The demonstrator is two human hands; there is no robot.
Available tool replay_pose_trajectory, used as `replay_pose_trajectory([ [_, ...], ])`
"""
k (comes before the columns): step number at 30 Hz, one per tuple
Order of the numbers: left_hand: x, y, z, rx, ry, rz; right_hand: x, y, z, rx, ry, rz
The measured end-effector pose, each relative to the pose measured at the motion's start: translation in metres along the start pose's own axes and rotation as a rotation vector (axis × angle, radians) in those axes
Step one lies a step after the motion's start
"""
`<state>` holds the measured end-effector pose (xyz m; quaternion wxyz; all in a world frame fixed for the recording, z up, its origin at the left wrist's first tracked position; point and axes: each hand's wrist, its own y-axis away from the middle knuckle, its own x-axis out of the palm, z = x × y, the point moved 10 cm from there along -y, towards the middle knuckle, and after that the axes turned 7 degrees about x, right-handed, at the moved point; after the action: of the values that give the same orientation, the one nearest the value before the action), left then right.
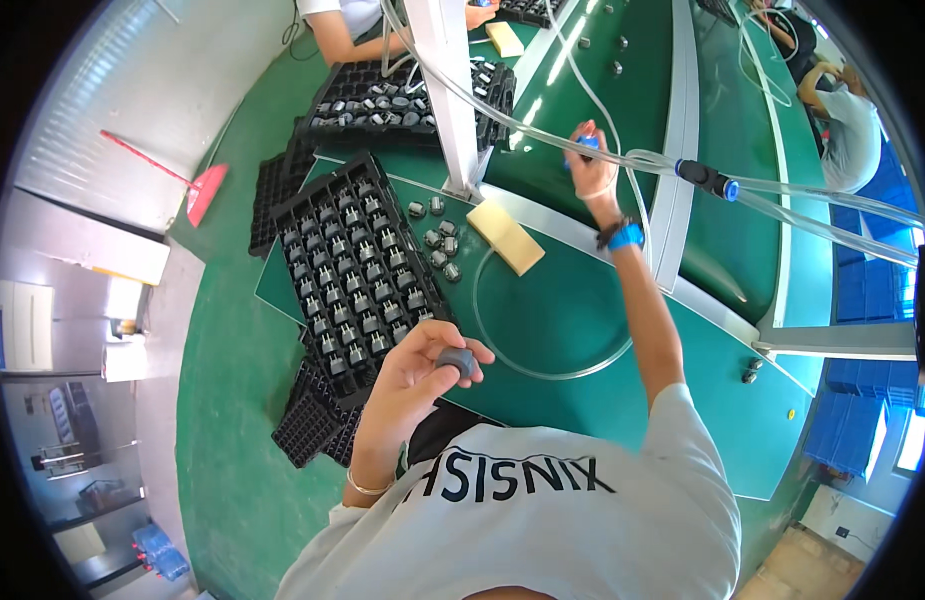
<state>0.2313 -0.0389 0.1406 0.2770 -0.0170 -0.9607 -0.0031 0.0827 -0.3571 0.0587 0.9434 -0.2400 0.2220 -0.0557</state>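
Observation:
My left hand (410, 378) is closed around a small dark grey plug housing (456, 362), pinched between thumb and fingers. My right hand (592, 172) reaches out over the green conveyor belt (542, 165). Its fingers are curled on a small blue object (582, 148), whose kind I cannot make out, beside a clear air hose. Left of my hands, a black compartment tray (282, 215) holds rows of plugs with metal pins (354, 280). Several loose plug parts (447, 243) lie between this tray and a yellow sponge block (505, 237).
A white post (450, 90) rises beyond the tray, with clear hoses (572, 150) crossing in front. A second black tray (322, 130) with parts stands farther back. Dark parts (751, 370) lie at the table's right. Two other people sit nearby. Black trays (307, 415) lie at lower left.

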Motion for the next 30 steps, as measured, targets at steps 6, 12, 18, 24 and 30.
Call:
replay_pose_trajectory([
  [6, -0.034, 0.006, 0.02, 0.065, 0.017, -0.117, -0.001, -0.029, -0.021, 0.03, 0.317, -0.092],
  [12, -0.05, -0.003, 0.012, 0.122, -0.114, -0.211, -0.008, -0.03, 0.006, -0.194, 0.378, -0.061],
  [18, -0.046, -0.015, 0.001, 0.26, -0.13, -0.266, 0.013, 0.072, 0.08, 0.439, -0.778, 0.472],
  [24, -0.036, -0.018, 0.002, 0.377, -0.114, -0.108, 0.029, 0.184, 0.162, 0.97, -1.192, 0.937],
  [30, -0.039, -0.019, 0.003, 0.36, -0.168, -0.154, 0.021, 0.191, 0.166, 0.908, -1.13, 0.945],
])
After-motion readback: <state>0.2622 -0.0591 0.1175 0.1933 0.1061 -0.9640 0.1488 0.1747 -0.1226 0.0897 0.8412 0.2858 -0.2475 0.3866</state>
